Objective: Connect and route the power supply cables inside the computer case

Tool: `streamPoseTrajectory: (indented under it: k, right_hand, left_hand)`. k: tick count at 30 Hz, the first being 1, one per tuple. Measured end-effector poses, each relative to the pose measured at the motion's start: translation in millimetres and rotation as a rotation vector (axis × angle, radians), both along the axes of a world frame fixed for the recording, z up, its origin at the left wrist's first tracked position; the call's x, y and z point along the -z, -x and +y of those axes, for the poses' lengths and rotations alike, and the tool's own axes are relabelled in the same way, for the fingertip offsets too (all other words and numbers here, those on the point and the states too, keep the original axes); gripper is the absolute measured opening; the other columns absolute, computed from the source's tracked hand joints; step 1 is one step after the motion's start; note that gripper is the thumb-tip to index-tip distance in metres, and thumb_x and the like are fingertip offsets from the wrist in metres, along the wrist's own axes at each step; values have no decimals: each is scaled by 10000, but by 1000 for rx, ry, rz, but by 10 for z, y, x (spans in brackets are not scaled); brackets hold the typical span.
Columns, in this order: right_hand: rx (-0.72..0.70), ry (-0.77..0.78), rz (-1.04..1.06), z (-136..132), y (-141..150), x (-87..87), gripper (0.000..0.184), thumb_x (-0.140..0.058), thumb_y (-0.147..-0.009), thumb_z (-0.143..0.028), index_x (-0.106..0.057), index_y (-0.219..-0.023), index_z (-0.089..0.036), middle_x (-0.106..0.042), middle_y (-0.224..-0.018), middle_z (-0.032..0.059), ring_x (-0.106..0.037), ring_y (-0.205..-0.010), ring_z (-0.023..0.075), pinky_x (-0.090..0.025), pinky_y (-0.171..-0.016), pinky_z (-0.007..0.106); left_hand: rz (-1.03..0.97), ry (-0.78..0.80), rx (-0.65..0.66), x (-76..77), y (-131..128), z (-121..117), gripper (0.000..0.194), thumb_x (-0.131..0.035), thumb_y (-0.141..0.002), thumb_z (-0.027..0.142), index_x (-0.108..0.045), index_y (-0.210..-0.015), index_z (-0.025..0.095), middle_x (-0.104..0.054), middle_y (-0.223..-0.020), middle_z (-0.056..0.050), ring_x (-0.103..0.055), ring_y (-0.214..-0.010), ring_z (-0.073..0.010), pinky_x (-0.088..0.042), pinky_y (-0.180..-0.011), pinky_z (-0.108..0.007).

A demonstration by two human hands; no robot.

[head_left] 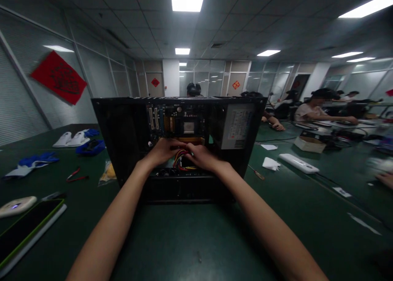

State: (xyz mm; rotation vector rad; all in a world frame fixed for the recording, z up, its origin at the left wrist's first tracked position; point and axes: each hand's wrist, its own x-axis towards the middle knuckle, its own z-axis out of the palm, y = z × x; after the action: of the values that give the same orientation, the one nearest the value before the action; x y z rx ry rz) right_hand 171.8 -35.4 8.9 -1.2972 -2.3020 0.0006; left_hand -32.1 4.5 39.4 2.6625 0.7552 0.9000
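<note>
An open black computer case (pixel 119 121) lies on the green table (pixel 190 240) in front of me, with its motherboard (pixel 178 123) and a grey power supply (pixel 238 127) showing inside. Both my hands reach into the case. My left hand (pixel 162 150) and my right hand (pixel 201 155) meet over a bundle of red, yellow and black wires (pixel 181 161) just below the motherboard. The fingers of both hands are curled and pinch at the wires or a connector there; the exact piece is hidden by the fingers.
To the left lie blue and white gloves (pixel 37 160), a red-handled tool (pixel 75 175), a small bag (pixel 107 172), a white device (pixel 16 205) and a dark tablet (pixel 27 228). To the right lie a screwdriver (pixel 256 173), a crumpled tissue (pixel 270 163) and a white power strip (pixel 299 163). Other people (pixel 319 109) work at the far right.
</note>
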Motion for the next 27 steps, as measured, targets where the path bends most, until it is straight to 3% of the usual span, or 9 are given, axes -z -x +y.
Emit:
streamPoseTrajectory:
  k: [6, 10, 13, 17, 27]
  right_hand:
    - [65, 62, -23, 9, -23, 6, 251, -590, -950, -252, -564, -1162, -120, -697, -1134, 147, -648, -1055, 231, -427, -797, 272]
    - [77, 49, -100, 20, -78, 0, 216, -637, -871, -126, -617, -1086, -129, -702, -1112, 122, -639, -1051, 228, -425, -825, 272]
    - [76, 13, -137, 60, -114, 18, 231, -627, -816, -51, -645, -1028, -142, -701, -1079, 101, -631, -1036, 223, -421, -836, 273]
    - [94, -48, -177, 123, -142, 66, 171, -591, -832, -72, -668, -971, -135, -681, -1048, 115, -617, -992, 224, -423, -822, 285]
    - [177, -83, -212, 130, -110, 63, 195, -579, -844, -87, -649, -1023, -118, -656, -1056, 124, -595, -947, 219, -422, -760, 282]
  left_hand:
    - [78, -9, 40, 93, -63, 92, 296, -613, -916, 260, -707, -1195, 223, -723, -1225, -38, -659, -1141, -194, -459, -1036, -321]
    - [163, 49, -20, 138, -109, 76, 296, -628, -896, 224, -705, -1181, 198, -754, -1132, -50, -695, -1022, -187, -513, -912, -283]
    - [279, -55, -52, 162, -113, 95, 228, -636, -864, 157, -749, -1062, 174, -761, -1046, -66, -696, -965, -185, -506, -874, -268]
    - [348, -195, -84, 187, -128, 132, 208, -645, -836, 125, -760, -1005, 165, -747, -1017, -82, -687, -952, -194, -497, -862, -274]
    - [403, -190, -198, 144, -233, 33, 221, -615, -839, 120, -770, -985, 178, -768, -999, -79, -704, -943, -206, -494, -821, -264]
